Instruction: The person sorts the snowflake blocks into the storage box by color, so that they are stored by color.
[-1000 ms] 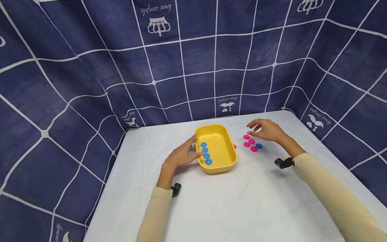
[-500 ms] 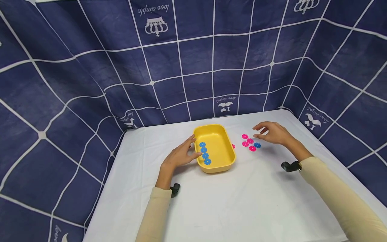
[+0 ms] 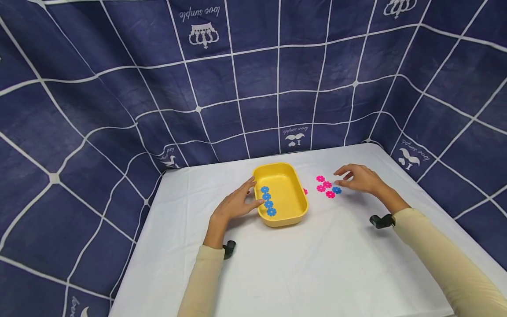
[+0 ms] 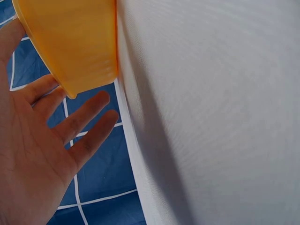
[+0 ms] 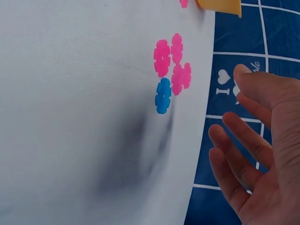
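A yellow tray (image 3: 283,189) stands on the white-covered table, with several blue flower-shaped discs (image 3: 267,197) in a row along its left side. My left hand (image 3: 234,205) rests at the tray's left rim, thumb and fingertips touching it and fingers loosely spread. To the right of the tray lies a cluster of pink flower-shaped discs (image 3: 327,184) with one blue flower disc (image 3: 336,190) at its right. My right hand (image 3: 361,178) hovers just right of this cluster, fingers relaxed and apart. In the right wrist view nothing is in that hand (image 5: 262,145).
A single pink disc (image 3: 305,191) lies against the tray's right side, partly hidden by it. A dark blue curtain (image 3: 259,105) with white lines hangs behind the table (image 3: 301,268) and along both sides. Black wrist cameras (image 3: 382,221) sit on both sleeves.
My right hand has drawn back to the right from above the pink discs, then dropped slightly beside the blue one. The left hand stays at the tray, and the discs lie as before.
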{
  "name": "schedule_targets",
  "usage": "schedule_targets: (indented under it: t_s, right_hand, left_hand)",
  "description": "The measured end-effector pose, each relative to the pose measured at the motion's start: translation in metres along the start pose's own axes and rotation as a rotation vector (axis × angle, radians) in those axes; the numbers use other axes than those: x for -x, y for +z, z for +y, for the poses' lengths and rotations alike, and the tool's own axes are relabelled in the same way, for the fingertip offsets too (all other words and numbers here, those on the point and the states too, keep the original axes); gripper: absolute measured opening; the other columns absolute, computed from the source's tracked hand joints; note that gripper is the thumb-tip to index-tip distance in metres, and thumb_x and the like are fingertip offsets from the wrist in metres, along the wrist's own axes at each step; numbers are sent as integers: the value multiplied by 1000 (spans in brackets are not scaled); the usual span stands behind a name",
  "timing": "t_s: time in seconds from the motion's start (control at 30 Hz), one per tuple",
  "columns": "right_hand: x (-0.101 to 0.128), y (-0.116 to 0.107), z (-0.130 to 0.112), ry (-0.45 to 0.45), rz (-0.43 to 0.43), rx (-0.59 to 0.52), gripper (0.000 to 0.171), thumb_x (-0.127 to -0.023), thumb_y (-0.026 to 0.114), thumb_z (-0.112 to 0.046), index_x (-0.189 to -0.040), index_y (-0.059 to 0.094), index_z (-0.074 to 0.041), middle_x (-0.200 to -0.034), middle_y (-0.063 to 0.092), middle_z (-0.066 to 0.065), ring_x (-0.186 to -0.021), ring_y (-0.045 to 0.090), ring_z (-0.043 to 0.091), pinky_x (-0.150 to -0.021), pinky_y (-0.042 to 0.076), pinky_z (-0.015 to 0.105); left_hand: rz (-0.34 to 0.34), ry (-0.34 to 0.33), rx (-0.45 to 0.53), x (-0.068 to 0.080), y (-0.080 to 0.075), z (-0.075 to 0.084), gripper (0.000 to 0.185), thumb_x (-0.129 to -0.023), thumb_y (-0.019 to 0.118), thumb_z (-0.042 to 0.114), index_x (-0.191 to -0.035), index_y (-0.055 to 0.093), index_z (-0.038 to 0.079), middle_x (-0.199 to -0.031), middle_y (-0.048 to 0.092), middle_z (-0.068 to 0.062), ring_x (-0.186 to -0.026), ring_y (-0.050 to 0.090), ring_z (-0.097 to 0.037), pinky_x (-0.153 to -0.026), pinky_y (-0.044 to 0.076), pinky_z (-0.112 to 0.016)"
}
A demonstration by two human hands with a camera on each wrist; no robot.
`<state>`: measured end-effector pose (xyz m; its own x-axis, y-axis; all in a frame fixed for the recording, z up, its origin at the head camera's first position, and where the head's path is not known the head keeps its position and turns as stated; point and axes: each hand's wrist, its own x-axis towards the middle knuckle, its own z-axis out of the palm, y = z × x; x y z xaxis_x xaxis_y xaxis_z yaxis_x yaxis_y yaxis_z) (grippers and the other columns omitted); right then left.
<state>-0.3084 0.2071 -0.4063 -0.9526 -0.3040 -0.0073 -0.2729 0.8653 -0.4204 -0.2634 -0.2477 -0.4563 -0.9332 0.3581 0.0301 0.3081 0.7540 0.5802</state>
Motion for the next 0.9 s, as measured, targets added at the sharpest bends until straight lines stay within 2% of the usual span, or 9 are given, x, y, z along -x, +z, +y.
schedule_targets:
  t_s: [0.2,0.57,0.77,0.9]
  right_hand:
    - [-1,4,3,-1,-2,3,43,-89,78,-34,-125,71,-12,-123,69,13,-107,66,33,-83,55,56]
    - [2,14,13,18,-33,-2,43,-90,77,-37,-124,72,-11,-121,71,12,-108,65,32,-85,54,55]
    - [2,18,18,29,-34,2,41,-89,78,-36,-123,72,-13,-121,71,11,-109,65,32,-85,53,56]
    - [2,21,21,24,-42,5,42,-88,78,-36,-122,72,-13,-119,71,11,-106,65,30,-80,53,52]
  left_hand:
    - [-2,13,9,-1,0,-1,86,-91,66,60,-160,31,23,-165,22,19,-134,54,-15,-114,39,-49]
    - [-2,14,9,-1,1,-1,90,-90,65,61,-162,26,24,-164,30,13,-134,55,-16,-112,40,-51]
    - [2,-5,12,1,0,1,92,-89,66,63,-163,22,27,-160,38,14,-133,54,-14,-112,40,-51]
    - [1,-21,13,1,-1,1,93,-89,65,66,-163,21,29,-158,39,17,-134,53,-13,-112,40,-51]
